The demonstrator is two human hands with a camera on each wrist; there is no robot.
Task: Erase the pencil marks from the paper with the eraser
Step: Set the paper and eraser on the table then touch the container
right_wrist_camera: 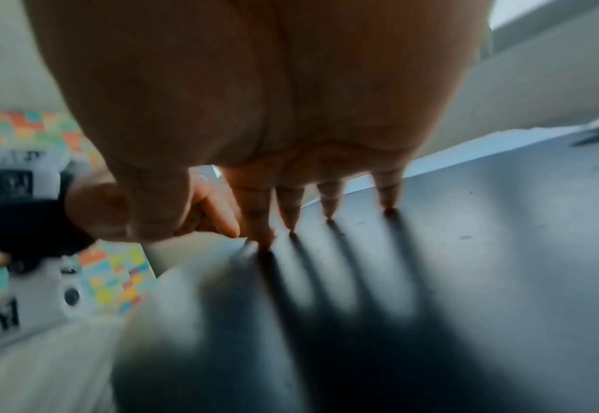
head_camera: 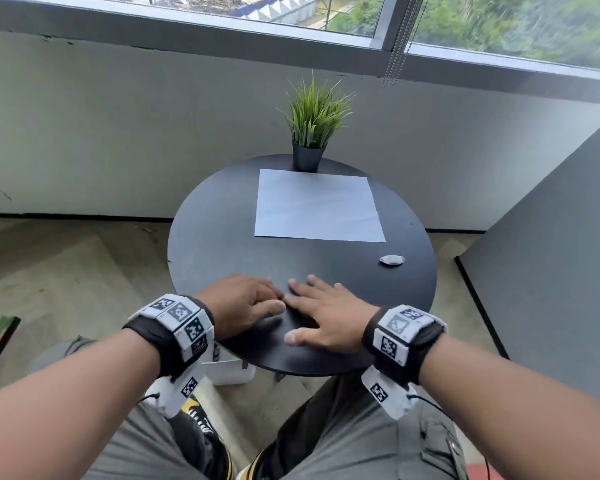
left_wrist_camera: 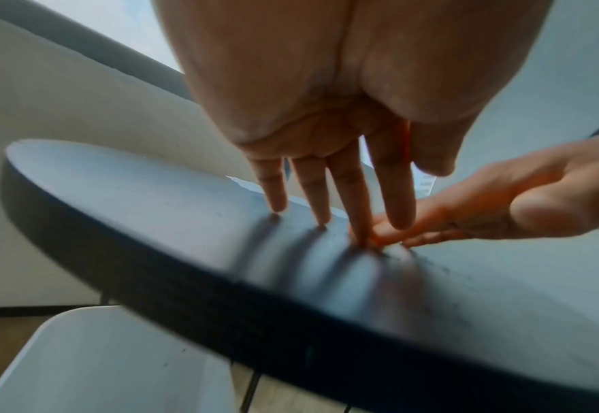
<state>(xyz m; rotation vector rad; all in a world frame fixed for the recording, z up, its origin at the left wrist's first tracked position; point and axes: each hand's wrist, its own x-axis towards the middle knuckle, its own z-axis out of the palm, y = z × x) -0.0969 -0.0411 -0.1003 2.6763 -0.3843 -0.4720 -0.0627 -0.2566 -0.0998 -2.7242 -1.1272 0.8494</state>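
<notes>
Both hands (head_camera: 288, 311) flat, eraser (head_camera: 391, 260) apart – right, paper (head_camera: 317, 206) beyond

The paper (head_camera: 317, 206) is laid flat on the far half of the round black table (head_camera: 215, 244), white and square-ish; any pencil marks are too faint to be made out. The eraser (head_camera: 391, 260), a small whitish-grey lump, is parked near the paper's near-right corner, not touching it.
</notes>
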